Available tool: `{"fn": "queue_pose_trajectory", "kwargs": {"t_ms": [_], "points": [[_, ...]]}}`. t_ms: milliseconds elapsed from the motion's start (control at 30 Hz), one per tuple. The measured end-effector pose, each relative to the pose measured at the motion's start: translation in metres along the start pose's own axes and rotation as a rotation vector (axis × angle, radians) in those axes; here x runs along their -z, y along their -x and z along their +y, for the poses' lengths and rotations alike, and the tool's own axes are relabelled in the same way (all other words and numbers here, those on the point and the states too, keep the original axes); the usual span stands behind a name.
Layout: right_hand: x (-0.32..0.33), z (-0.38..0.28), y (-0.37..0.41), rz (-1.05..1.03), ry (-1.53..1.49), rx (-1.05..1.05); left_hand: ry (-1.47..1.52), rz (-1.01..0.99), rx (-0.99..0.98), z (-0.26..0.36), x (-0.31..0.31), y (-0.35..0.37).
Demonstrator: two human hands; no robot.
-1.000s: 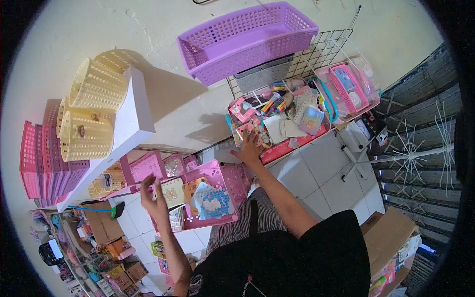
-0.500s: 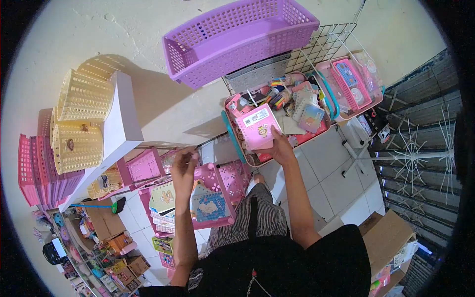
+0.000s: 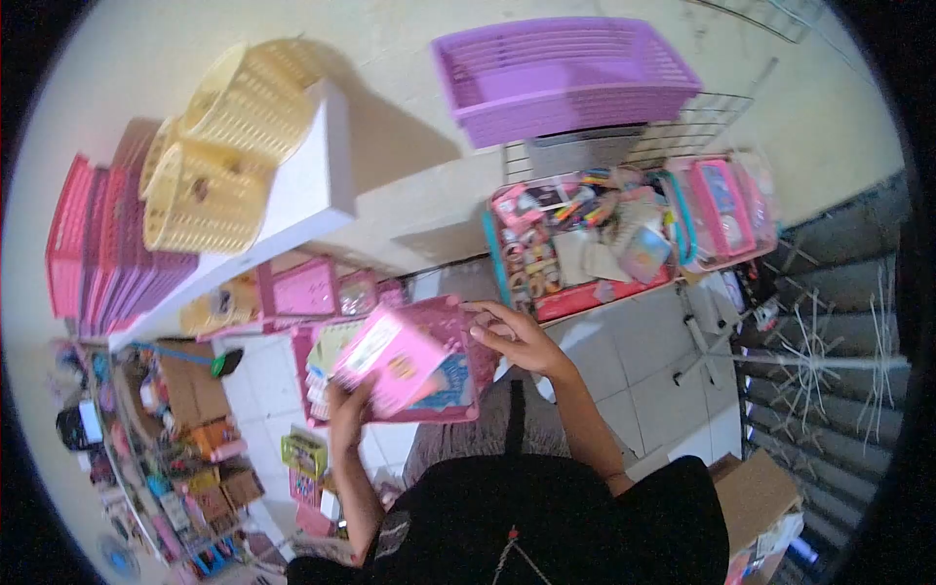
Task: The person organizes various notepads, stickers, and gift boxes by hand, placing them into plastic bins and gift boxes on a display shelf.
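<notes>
A pink notebook (image 3: 392, 361) with a white label, slightly blurred, is held at its lower left edge by my left hand (image 3: 349, 409). It is over the pink basket (image 3: 458, 405), covering part of a blue notebook (image 3: 451, 382) and a light green one (image 3: 331, 343) inside. My right hand (image 3: 512, 336) is at the basket's upper right corner, with its fingers curved around or against the rim; whether it grips the rim is hard to tell.
A bin (image 3: 546, 310) of stationery stands by the wall, below a purple basket (image 3: 575, 112). Cream baskets (image 3: 210, 200) sit on a white shelf (image 3: 327, 171) at the left. A wire rack (image 3: 819, 361) stands right. Cardboard boxes (image 3: 760, 497) are at the lower right.
The pink notebook has moved from my right hand over the bin to my left hand over the pink basket. My right hand has come left to the basket's corner. The view has turned.
</notes>
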State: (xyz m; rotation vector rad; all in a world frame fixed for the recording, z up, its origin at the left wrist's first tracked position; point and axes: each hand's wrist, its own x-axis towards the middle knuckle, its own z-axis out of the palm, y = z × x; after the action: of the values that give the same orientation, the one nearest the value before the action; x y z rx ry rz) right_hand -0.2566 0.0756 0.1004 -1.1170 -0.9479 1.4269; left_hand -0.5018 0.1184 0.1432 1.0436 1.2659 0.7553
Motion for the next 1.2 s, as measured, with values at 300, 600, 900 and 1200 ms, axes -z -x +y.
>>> {"fn": "queue_pose_trajectory", "kwargs": {"t_ms": [300,600,900,1200], "points": [[0.216,0.099,0.017,1.287,1.216,-0.117,-0.5,0.353,-0.294,-0.072,0.073,-0.01],[0.28,0.057,0.023,0.841,1.769,-0.273,-0.938,0.637,-0.298,-0.06,0.038,0.002],[0.29,0.061,0.002,0.747,1.535,-0.319,-0.676,0.866,-0.221,-0.048,0.032,0.002],[0.293,0.062,0.008,0.776,1.304,-0.155,-0.599,0.832,-0.262,-0.073,0.054,0.005]]}}
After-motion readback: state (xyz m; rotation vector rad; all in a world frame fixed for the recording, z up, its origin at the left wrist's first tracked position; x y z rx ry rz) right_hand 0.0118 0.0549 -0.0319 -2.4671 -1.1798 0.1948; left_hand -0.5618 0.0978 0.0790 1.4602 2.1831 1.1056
